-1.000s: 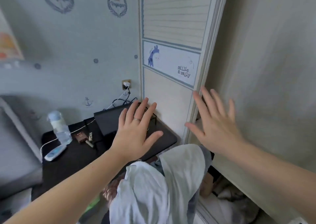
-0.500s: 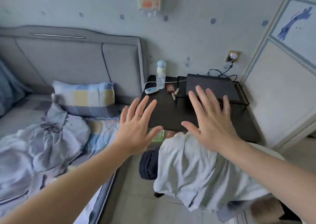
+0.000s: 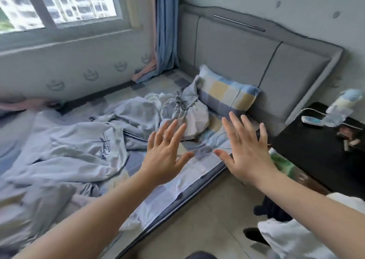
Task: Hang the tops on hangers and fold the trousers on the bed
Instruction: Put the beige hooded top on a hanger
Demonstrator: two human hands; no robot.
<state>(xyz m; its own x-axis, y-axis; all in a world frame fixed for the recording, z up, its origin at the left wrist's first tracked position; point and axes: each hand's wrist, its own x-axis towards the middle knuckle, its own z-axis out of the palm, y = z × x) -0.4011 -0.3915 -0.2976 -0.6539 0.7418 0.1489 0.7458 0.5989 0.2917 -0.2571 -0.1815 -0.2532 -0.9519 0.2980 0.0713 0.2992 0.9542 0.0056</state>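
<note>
Several pale blue-grey clothes lie crumpled on the bed (image 3: 199, 181). A top with dark script lettering (image 3: 83, 146) is spread out at the left. A bunched garment with a drawstring waist (image 3: 181, 108) lies beside the checked pillow (image 3: 225, 92). My left hand (image 3: 166, 152) and my right hand (image 3: 246, 150) hover above the bed's near edge, fingers spread, palms forward, holding nothing. No hanger is in view.
A grey padded headboard (image 3: 256, 57) stands behind the pillow. At the right is a black bedside table (image 3: 316, 152) with a bottle (image 3: 341, 108) and small items. White cloth (image 3: 296, 237) lies at the lower right. Window and blue curtain (image 3: 166, 25) are behind the bed.
My view has swung left from the wardrobe door past the bedside table to the bed. Both hands stay raised and spread, empty, throughout.
</note>
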